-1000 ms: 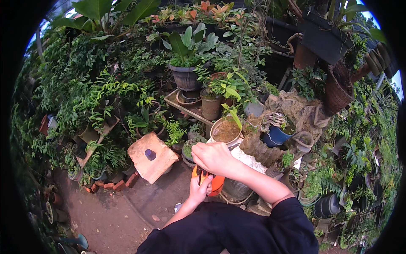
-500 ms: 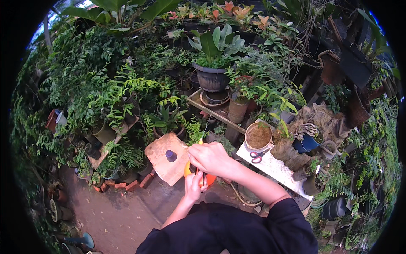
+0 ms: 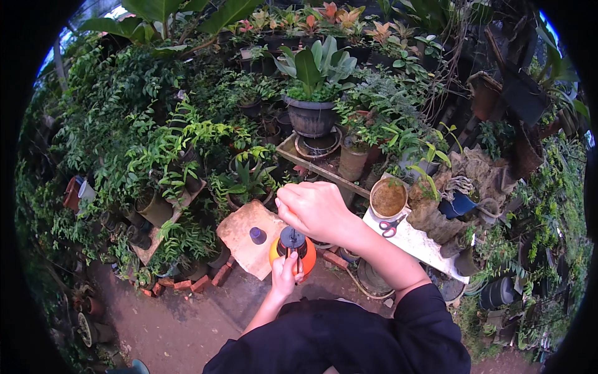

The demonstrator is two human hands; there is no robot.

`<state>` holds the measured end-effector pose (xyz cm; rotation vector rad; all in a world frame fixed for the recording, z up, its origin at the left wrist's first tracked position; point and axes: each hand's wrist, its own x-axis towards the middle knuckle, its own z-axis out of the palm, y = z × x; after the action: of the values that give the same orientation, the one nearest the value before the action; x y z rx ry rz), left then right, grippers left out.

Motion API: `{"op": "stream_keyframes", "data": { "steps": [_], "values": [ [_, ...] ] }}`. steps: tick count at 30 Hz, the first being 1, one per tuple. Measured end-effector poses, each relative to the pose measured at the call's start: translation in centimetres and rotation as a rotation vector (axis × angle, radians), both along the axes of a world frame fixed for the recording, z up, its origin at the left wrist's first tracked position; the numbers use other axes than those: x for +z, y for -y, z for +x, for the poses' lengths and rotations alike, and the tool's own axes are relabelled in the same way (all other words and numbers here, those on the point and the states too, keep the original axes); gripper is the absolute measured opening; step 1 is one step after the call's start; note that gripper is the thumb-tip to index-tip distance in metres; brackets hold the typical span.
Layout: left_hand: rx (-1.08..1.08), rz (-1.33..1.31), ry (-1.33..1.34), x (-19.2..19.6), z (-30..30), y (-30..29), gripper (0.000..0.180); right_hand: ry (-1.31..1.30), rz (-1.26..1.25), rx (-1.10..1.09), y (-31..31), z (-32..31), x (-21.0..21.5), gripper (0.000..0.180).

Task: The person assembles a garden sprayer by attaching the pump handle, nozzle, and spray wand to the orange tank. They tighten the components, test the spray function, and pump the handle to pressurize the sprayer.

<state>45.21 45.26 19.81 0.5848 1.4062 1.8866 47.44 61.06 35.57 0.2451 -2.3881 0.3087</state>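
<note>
My left hand (image 3: 285, 273) is wrapped round the dark handle of an orange pump sprayer (image 3: 306, 260) with a black top, held upright in front of my body. Above it, my right hand (image 3: 311, 210) is closed in a fist over the sprayer's pump handle, which the fingers mostly hide. A short thin rod shows between the fist and the black collar (image 3: 291, 237). To the left, a small purple container (image 3: 257, 235) rests on a worn brown board (image 3: 245, 252).
Red-and-black scissors (image 3: 390, 228) lie on a white board (image 3: 414, 249) beside a round pot of soil (image 3: 388, 197). A large dark planter (image 3: 311, 117) stands on a shelf ahead. Bricks (image 3: 200, 283) edge the dirt ground; dense potted plants surround me.
My right fist has risen away from the sprayer, so its black top now shows. My left hand keeps its grip on the handle. The view has shifted slightly.
</note>
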Motion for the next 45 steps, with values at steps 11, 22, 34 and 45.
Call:
{"op": "stream_keyframes", "data": {
  "steps": [11,22,34,45],
  "values": [
    [0.029,0.073,0.121,0.2,1.5,-1.9,0.046,0.121,0.028,0.061,-0.1,0.4,-1.5,0.022],
    [0.057,0.036,0.126,0.0,2.5,-3.6,0.048,0.33,-0.027,0.007,-1.1,1.3,-1.4,0.02],
    [0.061,0.028,0.151,0.0,2.8,-4.2,0.047,0.306,-0.065,0.046,-2.0,1.5,-0.6,0.021],
    [0.058,0.019,0.196,0.1,3.3,-4.4,0.047,0.28,-0.087,0.065,-2.7,1.0,-1.6,0.022]
  ]
}}
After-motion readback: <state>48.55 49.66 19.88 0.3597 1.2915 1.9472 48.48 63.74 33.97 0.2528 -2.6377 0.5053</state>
